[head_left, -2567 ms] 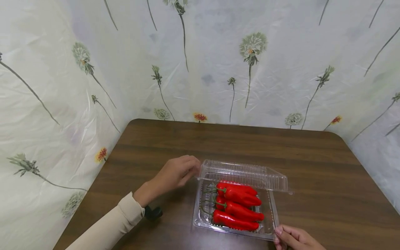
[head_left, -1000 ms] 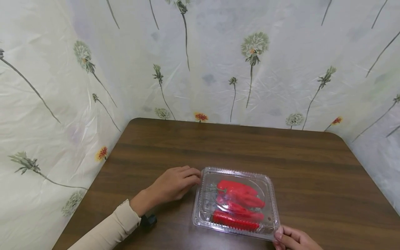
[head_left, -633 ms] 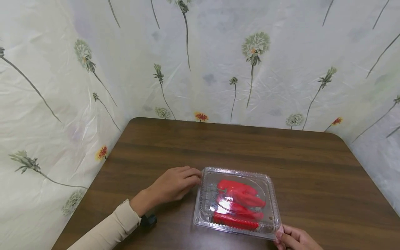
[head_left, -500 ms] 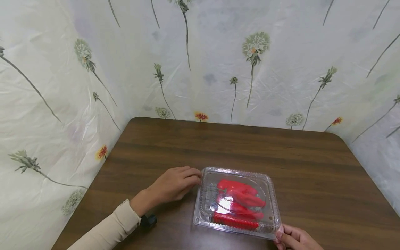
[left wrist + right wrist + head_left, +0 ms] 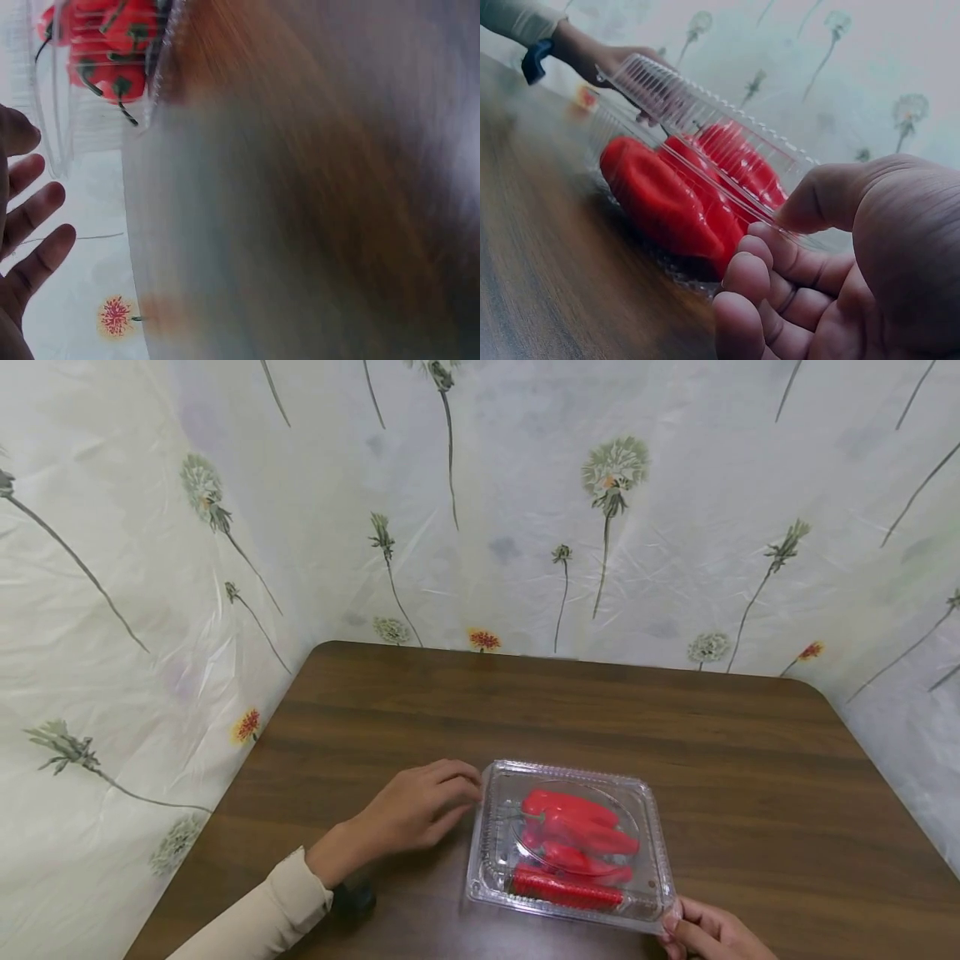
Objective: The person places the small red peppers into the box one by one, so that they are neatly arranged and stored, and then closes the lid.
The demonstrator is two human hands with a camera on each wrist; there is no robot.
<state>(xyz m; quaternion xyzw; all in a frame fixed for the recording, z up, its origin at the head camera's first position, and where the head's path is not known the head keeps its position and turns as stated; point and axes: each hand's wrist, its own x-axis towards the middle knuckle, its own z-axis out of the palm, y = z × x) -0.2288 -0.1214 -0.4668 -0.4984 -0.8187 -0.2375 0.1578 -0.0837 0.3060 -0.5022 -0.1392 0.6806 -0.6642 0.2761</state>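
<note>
A clear plastic clamshell container [image 5: 657, 843] stands on the table with its lid folded down over the base. Several red peppers [image 5: 577, 835] with green stems lie inside, seen through the lid. At the near right corner my right hand [image 5: 708, 931] pinches the rim between thumb and fingers; the right wrist view shows the thumb [image 5: 821, 199] on top of that edge. My left hand [image 5: 420, 806] is beside the far left corner, fingertips right at the rim. In the left wrist view its fingers [image 5: 37, 210] are spread and grip nothing.
A brown wooden table [image 5: 420, 710] carries the container near its front. Floral-printed sheeting [image 5: 510, 510] hangs behind and at both sides of the table. A dark band [image 5: 354, 897] is on the left wrist, below a beige sleeve [image 5: 262, 910].
The raised lid has come down over the peppers, and my left hand has moved slightly nearer with it. Lately the left fingers have spread a little. The right hand keeps its pinch.
</note>
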